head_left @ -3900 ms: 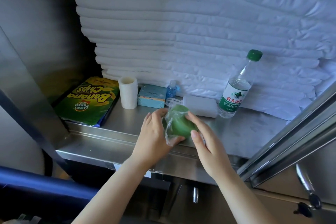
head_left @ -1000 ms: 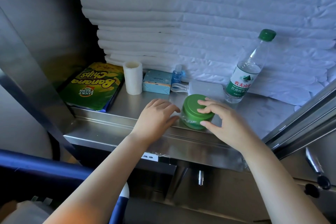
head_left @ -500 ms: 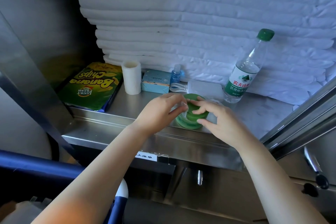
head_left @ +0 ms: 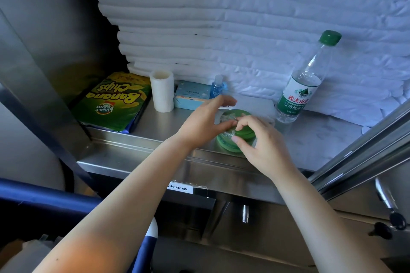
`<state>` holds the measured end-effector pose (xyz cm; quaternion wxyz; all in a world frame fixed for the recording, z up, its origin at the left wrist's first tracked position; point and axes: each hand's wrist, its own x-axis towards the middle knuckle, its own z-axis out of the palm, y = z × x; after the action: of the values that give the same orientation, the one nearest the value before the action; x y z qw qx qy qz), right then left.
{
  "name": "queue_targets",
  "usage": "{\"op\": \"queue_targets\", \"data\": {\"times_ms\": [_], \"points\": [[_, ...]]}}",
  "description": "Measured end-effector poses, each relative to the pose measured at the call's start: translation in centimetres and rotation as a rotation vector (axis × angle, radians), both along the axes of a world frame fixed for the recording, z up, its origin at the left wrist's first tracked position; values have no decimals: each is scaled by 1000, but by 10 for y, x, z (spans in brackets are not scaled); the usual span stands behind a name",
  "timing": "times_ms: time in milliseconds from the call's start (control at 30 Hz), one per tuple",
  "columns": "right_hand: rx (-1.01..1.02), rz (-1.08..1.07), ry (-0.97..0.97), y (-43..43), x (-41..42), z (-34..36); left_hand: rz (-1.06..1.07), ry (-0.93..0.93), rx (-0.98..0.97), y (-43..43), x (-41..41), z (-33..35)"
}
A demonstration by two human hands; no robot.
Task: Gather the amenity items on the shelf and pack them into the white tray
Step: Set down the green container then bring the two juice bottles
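Grips the green container (head_left: 230,139) with the left hand (head_left: 206,122), thumb against its side. Pinches the clear wrap on its top with the right hand (head_left: 264,144), fingers curled. Container down on the steel shelf (head_left: 321,139), near the front lip. Behind it, a small blue bottle (head_left: 217,87) and a blue box (head_left: 190,95). Left of it, a white roll (head_left: 162,91), then a banana chips bag (head_left: 115,102). Right of it, an upright water bottle (head_left: 304,86). Farther back, stacked white linen (head_left: 244,17).

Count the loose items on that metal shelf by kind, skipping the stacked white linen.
Bottles: 2 (water bottle, small blue bottle)
Snack bags: 1 (banana chips bag)
Rolls: 1 (white roll)
Boxes: 1 (light blue box)
Tubs: 1 (wrapped green tub)
Packs: 1 (white flat pack)
Total: 7
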<state>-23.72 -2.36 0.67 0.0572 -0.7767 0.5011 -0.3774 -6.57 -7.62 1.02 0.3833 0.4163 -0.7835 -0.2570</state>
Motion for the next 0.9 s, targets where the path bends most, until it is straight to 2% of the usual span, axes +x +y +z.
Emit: {"op": "queue_targets", "data": {"times_ms": [133, 233, 400, 467, 600, 700, 833, 900], "points": [[89, 132, -47, -2, -10, 1, -50, -25, -3, 1, -2, -1], [118, 135, -52, -3, -16, 2, -13, -37, 9, 2, -3, 1], [23, 92, -29, 4, -16, -9, 55, -51, -8, 6, 0, 5], [14, 85, -56, 4, -18, -10, 51, -120, -139, 12, 4, 7], [23, 86, -82, 2, -23, -10, 10, -365, -562, 25, 15, -1], [50, 98, -111, 2, -26, -10, 2, -481, -597, 26, 17, -12], [86, 135, -116, 0, -29, -11, 2, -362, -590, 17, 21, -10], [114, 165, -127, -2, -32, -11, -9, -273, -527, 12, 21, -5]]}}
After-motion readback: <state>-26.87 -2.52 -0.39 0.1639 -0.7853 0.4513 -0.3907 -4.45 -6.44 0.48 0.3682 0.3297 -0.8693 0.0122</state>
